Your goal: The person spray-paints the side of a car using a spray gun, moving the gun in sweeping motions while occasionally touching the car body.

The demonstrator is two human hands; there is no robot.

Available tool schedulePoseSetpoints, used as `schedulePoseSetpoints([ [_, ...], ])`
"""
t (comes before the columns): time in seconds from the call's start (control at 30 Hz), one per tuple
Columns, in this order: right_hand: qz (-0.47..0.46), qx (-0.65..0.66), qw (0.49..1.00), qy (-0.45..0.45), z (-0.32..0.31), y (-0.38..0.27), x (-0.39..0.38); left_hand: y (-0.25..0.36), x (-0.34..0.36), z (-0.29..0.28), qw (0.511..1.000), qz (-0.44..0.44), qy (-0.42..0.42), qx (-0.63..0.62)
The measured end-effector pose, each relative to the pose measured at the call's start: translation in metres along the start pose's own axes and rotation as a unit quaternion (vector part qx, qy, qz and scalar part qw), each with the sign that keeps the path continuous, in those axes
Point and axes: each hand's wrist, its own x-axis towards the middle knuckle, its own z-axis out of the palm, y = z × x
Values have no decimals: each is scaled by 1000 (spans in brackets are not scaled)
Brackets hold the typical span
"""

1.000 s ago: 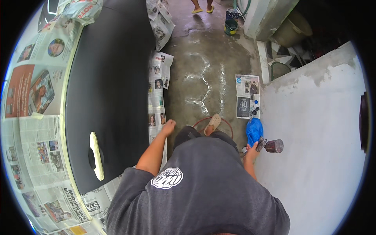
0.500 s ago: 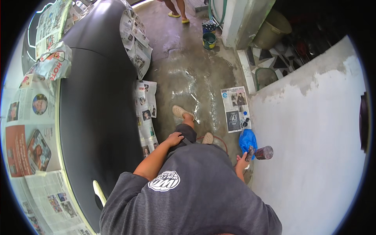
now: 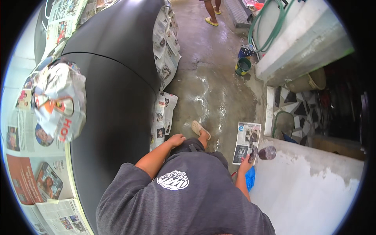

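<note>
My right hand is closed on a spray gun with a dark paint cup, beside the low white wall. My left hand rests by my dark shorts, fingers loosely extended, holding nothing. To my left is a matte dark car body panel, masked along both sides with newspaper and pale tape. A bulky newspaper-wrapped part juts out over it. Below the spray gun lie a newspaper sheet and a blue plastic bag on the floor.
The wet concrete walkway runs ahead, where another person's legs show in yellow sandals. A green bucket, a second container and a coiled green hose line the right, near a pillar and a doorway with tiled floor.
I have moved forward along the car, bringing the wrapped part and buckets nearer. My left hand went from hanging beside the panel to my shorts. The other person's legs have shifted.
</note>
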Motion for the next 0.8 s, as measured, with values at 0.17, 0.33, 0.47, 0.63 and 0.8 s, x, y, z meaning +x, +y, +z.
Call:
schedulePoseSetpoints([
  [0.17,-137,1,982,-130,144,-64,47,-37,3,-33,999,-34,24,-7],
  [0.33,-325,-115,903,-256,288,-147,63,-60,-12,-34,993,-74,45,-83],
  [0.47,-439,-109,843,-293,395,-212,25,-83,-35,-14,980,-121,45,-152],
  [0.63,-525,-130,765,-351,490,-280,1,-94,-45,6,959,-167,74,-217],
  [0.8,-677,-64,629,-377,539,-340,-5,-85,-42,24,938,-190,98,-272],
])
